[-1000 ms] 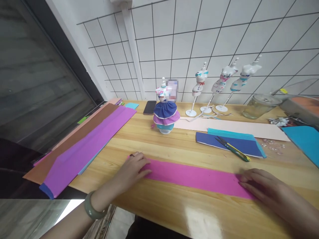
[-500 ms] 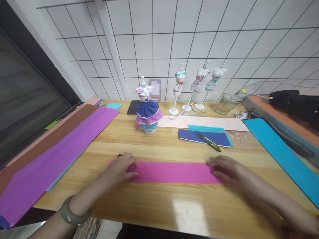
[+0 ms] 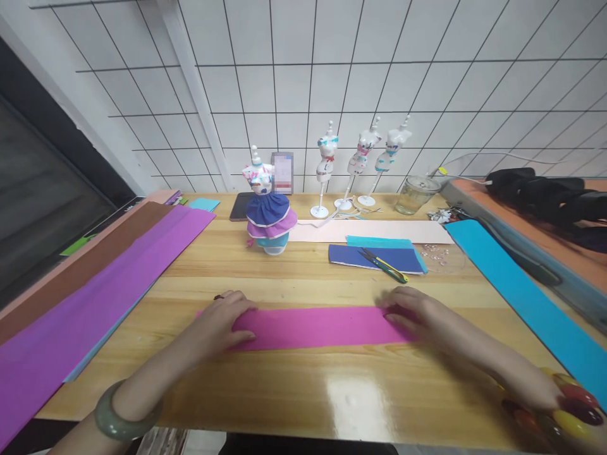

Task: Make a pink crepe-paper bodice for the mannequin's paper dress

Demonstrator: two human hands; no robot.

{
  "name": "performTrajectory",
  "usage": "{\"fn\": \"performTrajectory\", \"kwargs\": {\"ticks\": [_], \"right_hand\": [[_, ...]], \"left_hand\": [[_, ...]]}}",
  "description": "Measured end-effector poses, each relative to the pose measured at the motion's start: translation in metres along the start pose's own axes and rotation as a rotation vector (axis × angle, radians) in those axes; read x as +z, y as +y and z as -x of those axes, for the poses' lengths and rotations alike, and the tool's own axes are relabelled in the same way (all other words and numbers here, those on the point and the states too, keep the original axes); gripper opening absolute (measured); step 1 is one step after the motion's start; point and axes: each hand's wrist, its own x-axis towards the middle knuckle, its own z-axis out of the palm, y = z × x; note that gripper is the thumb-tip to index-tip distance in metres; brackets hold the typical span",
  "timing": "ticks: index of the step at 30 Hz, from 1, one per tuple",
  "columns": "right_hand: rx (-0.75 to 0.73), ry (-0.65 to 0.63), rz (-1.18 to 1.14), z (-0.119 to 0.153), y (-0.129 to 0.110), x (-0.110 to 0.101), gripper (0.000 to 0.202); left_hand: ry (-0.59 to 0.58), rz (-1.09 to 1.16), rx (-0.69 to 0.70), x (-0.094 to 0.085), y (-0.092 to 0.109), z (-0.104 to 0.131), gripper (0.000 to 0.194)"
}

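Fingers of our left hand (image 3: pixel 220 323) rest loosely curved, thumb apart, over the left end of the bright magenta, flat fabric strip (image 3: pixel 313 327), not clenched; our right hand (image 3: pixel 417 313) bends over its right end, but blur means we cannot tell whether those fingers pinch the cloth or merely press it. With a hand at each end, the strip lies nearly straight across the wooden tabletop (image 3: pixel 284 392), probably so that it stays smooth.

Far left of the strip, we have long purple fabric (image 3: pixel 128 272) layered over other colours, likely laid lengthwise to avoid creasing. Behind the strip stands a small white dress form in tiered blue, purple and turquoise skirts (image 3: pixel 268 218), its stand holding the layers upright so they hang freely. Behind the strip's right part, green-and-yellow-handled snips (image 3: pixel 385 265) lie across folded navy cloth (image 3: pixel 344 254), apparently within our right hand's reach. Right of the strip, a long bright-blue piece (image 3: pixel 521 297) slants along the side, leaving our working space uncovered.
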Motion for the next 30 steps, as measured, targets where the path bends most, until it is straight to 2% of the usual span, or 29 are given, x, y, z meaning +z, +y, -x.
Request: {"fn": "performTrajectory", "kwargs": {"ticks": [4,6,9,13,17,19,21,24,27,30], "right_hand": [[0.079,-0.138,-0.027,-0.001,0.007,0.0,0.018],[0.123,-0.169,-0.028,-0.002,0.007,0.001,0.021],[0.095,-0.18,-0.003,-0.002,0.004,0.001,0.025],[-0.015,-0.121,0.047,-0.001,0.001,-0.004,0.022],[-0.084,0.015,0.166,0.002,0.001,-0.011,0.015],[-0.147,0.103,0.213,0.006,0.0,-0.014,0.01],[-0.205,0.173,0.253,0.011,-0.002,-0.014,0.008],[-0.229,0.212,0.31,0.023,-0.008,-0.01,0.01],[-0.195,0.157,0.317,0.034,-0.014,-0.002,0.014],[-0.187,0.06,0.283,0.041,-0.022,0.003,0.015]], "left_hand": [[-0.01,-0.012,-0.031,-0.001,0.0,-0.002,0.037],[-0.05,-0.025,-0.061,-0.002,0.001,-0.004,0.033],[-0.093,-0.056,-0.098,-0.004,0.002,-0.007,0.021],[-0.072,-0.053,-0.066,-0.007,0.001,-0.009,0.024],[-0.029,-0.036,-0.039,-0.011,-0.002,-0.008,0.017],[0.066,-0.07,-0.001,-0.014,-0.001,-0.004,0.015],[0.216,-0.146,0.075,-0.016,-0.001,0.001,0.018],[0.359,-0.246,0.173,-0.013,-0.002,0.012,0.025],[0.345,-0.259,0.209,-0.004,-0.007,0.022,0.027],[0.24,-0.235,0.195,0.006,-0.012,0.032,0.028]]}}
